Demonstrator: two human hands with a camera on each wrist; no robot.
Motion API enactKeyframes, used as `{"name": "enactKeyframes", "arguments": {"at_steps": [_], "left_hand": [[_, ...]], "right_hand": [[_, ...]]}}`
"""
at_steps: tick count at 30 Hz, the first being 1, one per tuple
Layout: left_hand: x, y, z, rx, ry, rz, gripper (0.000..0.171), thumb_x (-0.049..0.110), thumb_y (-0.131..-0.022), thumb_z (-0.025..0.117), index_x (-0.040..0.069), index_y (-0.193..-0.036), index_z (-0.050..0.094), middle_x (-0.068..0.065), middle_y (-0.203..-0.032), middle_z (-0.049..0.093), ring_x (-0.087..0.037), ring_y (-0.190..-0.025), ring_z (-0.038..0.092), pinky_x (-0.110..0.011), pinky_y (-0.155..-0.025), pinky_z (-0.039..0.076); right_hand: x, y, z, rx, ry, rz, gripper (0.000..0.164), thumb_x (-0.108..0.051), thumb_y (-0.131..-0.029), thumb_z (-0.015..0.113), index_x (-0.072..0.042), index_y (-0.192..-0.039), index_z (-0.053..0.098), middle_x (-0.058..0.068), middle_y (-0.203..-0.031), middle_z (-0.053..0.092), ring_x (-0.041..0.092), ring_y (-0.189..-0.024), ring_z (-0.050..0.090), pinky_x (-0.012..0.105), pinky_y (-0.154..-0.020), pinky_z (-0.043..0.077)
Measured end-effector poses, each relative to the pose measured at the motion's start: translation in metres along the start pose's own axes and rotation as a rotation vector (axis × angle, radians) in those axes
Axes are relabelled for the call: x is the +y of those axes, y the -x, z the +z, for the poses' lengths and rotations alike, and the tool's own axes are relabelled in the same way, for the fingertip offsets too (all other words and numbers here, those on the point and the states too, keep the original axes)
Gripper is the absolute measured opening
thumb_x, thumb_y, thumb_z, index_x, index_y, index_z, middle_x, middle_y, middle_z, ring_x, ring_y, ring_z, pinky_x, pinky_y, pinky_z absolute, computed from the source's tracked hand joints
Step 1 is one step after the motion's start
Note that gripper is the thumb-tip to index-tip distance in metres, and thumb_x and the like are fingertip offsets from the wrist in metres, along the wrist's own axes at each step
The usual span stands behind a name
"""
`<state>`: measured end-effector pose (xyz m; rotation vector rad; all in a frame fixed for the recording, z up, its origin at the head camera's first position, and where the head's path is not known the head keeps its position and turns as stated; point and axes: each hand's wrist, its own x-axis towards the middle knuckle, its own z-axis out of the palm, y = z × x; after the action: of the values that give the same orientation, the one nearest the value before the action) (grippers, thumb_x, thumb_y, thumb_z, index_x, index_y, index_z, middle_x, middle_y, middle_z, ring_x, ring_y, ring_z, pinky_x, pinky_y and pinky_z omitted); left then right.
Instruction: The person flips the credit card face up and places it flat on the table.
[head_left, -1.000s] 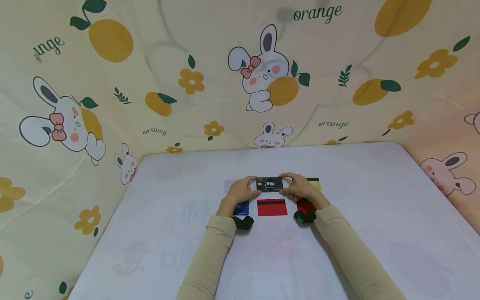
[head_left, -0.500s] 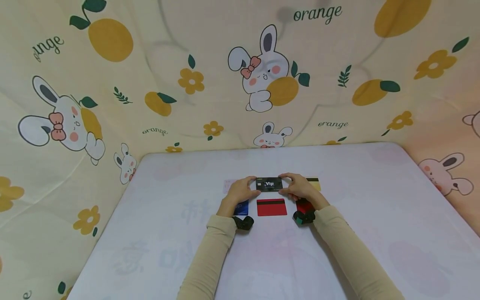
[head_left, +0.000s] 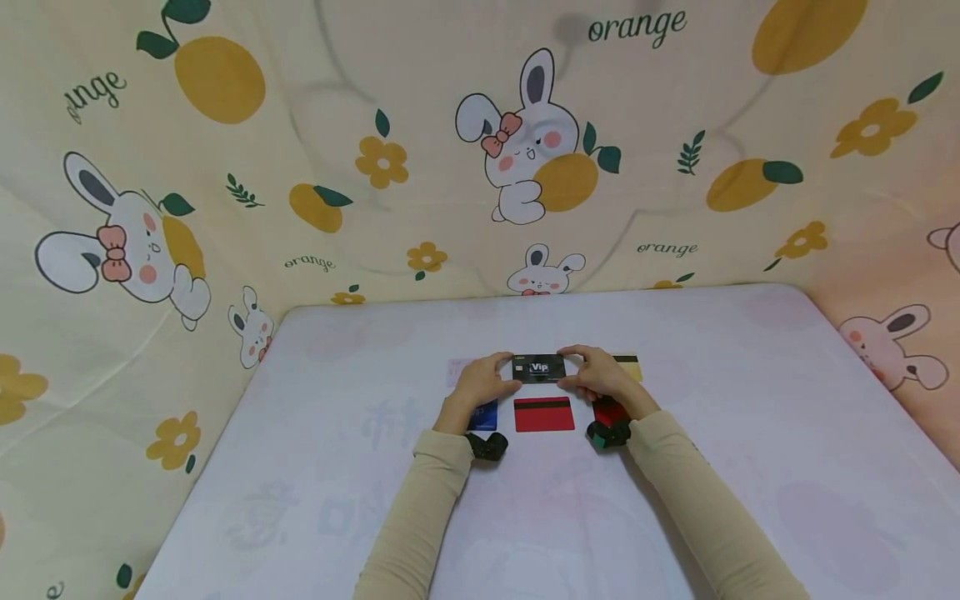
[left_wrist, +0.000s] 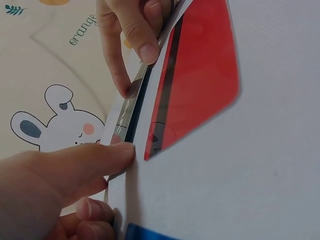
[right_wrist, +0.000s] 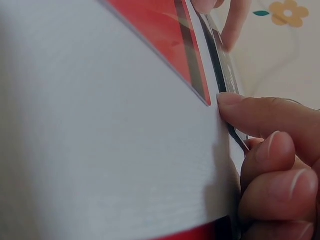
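A black card marked "Vip" point(head_left: 538, 369) is at the middle of the far row of cards. My left hand point(head_left: 480, 382) holds its left end between thumb and fingers. The opposite end is pinched by my right hand point(head_left: 602, 375). Seen almost edge-on in the left wrist view, the black card point(left_wrist: 131, 112) has both thumbs along its near edge. In the right wrist view my thumb point(right_wrist: 260, 111) presses near the corner of the same card. Just in front lies a red card point(head_left: 543, 415) with a dark stripe.
A blue card point(head_left: 485, 416) and a second red card point(head_left: 609, 412) lie partly under my wrists. Behind my hands show a pale pink card point(head_left: 455, 370) at left and a gold, black-striped card point(head_left: 630, 368) at right. The white table point(head_left: 315, 433) meets a printed cloth point(head_left: 435, 200).
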<state>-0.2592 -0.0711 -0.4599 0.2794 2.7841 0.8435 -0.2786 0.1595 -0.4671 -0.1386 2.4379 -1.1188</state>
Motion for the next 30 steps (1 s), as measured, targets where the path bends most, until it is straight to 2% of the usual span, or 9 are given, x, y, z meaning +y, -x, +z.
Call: {"name": "enactKeyframes", "arguments": {"at_steps": [8, 13, 18, 23, 27, 30], "left_hand": [[0.0012, 0.0033, 0.0004, -0.002, 0.017, -0.006, 0.061, 0.03, -0.087, 0.068, 0.016, -0.142, 0.048, -0.015, -0.118, 0.067, -0.026, -0.105, 0.061, -0.044, -0.102, 0.046], [0.0028, 0.0067, 0.0004, -0.002, -0.015, -0.006, 0.061, 0.03, -0.087, 0.068, 0.016, -0.143, 0.047, -0.015, -0.128, 0.064, -0.028, -0.114, 0.062, -0.044, -0.104, 0.046], [0.0044, 0.0082, 0.0006, -0.008, -0.067, 0.001, 0.06, 0.032, -0.088, 0.067, 0.017, -0.142, 0.047, -0.013, -0.114, 0.069, -0.025, -0.101, 0.064, -0.042, -0.098, 0.049], [0.0058, 0.0089, -0.0005, -0.019, -0.089, 0.012, 0.058, 0.032, -0.089, 0.067, 0.018, -0.142, 0.048, -0.011, -0.102, 0.068, -0.019, -0.085, 0.057, -0.037, -0.086, 0.052], [0.0054, 0.0093, -0.0021, -0.015, -0.079, 0.027, 0.055, 0.031, -0.089, 0.066, 0.017, -0.14, 0.05, -0.008, -0.091, 0.065, -0.016, -0.076, 0.05, -0.028, -0.069, 0.044], [0.0041, 0.0091, -0.0032, -0.004, -0.063, 0.039, 0.052, 0.03, -0.089, 0.066, 0.016, -0.138, 0.053, -0.005, -0.083, 0.06, -0.014, -0.072, 0.047, -0.024, -0.062, 0.036]], "right_hand": [[-0.0021, 0.0022, 0.0005, 0.0, -0.018, 0.005, 0.064, -0.023, -0.086, 0.072, -0.012, -0.142, 0.043, -0.002, -0.053, 0.049, 0.011, -0.043, 0.046, 0.023, -0.048, 0.039], [-0.0027, 0.0026, 0.0016, -0.009, -0.017, 0.019, 0.066, -0.023, -0.086, 0.072, -0.012, -0.143, 0.042, -0.002, -0.053, 0.049, 0.011, -0.043, 0.046, 0.023, -0.048, 0.038], [-0.0036, 0.0031, 0.0016, -0.005, 0.0, 0.027, 0.066, -0.024, -0.086, 0.072, -0.013, -0.143, 0.042, -0.002, -0.053, 0.051, 0.012, -0.044, 0.048, 0.023, -0.049, 0.039], [-0.0034, 0.0029, 0.001, -0.007, 0.02, 0.012, 0.066, -0.025, -0.085, 0.072, -0.012, -0.143, 0.042, -0.002, -0.053, 0.051, 0.012, -0.043, 0.048, 0.022, -0.048, 0.039], [-0.0028, 0.0026, 0.0005, -0.001, 0.017, 0.003, 0.065, -0.024, -0.086, 0.072, -0.012, -0.143, 0.043, -0.002, -0.053, 0.05, 0.012, -0.043, 0.048, 0.022, -0.047, 0.038], [-0.0026, 0.0027, 0.0003, 0.003, 0.018, -0.008, 0.065, -0.024, -0.086, 0.071, -0.012, -0.143, 0.043, -0.002, -0.052, 0.05, 0.012, -0.043, 0.047, 0.022, -0.047, 0.038]]}}
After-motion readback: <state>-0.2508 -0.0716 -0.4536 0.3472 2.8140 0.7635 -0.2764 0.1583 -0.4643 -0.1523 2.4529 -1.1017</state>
